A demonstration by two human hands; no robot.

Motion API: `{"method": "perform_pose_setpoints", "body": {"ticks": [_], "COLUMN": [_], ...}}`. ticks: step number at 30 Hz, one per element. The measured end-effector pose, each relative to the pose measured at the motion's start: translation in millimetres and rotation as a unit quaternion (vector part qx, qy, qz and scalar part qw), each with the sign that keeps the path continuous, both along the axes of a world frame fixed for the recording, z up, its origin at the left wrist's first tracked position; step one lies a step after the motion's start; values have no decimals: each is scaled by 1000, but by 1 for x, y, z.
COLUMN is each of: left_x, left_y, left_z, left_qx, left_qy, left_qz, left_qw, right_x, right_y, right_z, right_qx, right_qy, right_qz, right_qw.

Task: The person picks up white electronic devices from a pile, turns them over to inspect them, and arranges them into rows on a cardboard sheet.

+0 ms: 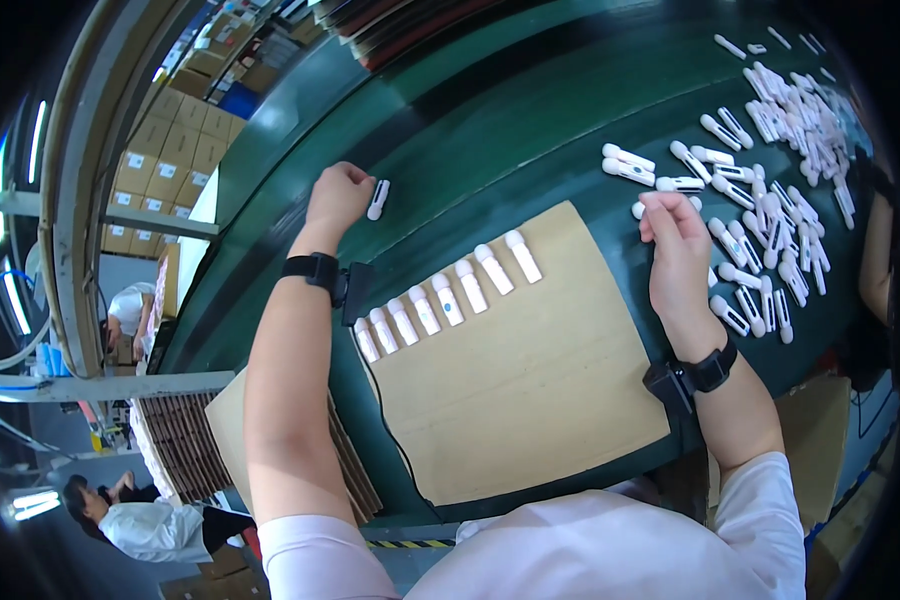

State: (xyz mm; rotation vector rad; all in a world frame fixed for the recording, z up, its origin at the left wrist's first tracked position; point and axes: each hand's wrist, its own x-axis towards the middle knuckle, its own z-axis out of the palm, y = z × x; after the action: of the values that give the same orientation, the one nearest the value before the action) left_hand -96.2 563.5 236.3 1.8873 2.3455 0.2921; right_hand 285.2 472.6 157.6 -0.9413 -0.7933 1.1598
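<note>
On the green worktop (450,130), lone white stick (378,199) just R of L hand (342,197), axis approx fore-aft; L fingers narrow, R hand (675,235) curled; can't tell if either grips.

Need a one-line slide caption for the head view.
Left hand beside a lone white wand, right hand near scattered wands, a row of wands on brown cardboard.

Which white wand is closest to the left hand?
The lone wand just right of the left hand; the others lie on the brown sheet or farther right.
</note>
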Motion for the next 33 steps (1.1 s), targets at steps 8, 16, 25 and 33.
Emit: {"method": "perform_pose_setpoints", "body": {"ticks": [8,16,25,33], "left_x": [-16,-5,109,120], "left_y": [-5,-35,-235,-293], "left_z": [-28,-8,10,-8], "left_qx": [-136,35,191,165], "left_qy": [86,-150,-534,-602], "left_qz": [41,40,-75,-21], "left_qw": [986,987,820,781], "right_x": [-6,-8,-34,-89], "right_y": [-25,-32,-86,-122], "right_z": [10,16,90,70], "right_qx": [64,137,230,277], "right_qy": [-60,-204,-292,-337], "right_qz": [120,174,330,312], "right_qw": [989,953,868,844]}}
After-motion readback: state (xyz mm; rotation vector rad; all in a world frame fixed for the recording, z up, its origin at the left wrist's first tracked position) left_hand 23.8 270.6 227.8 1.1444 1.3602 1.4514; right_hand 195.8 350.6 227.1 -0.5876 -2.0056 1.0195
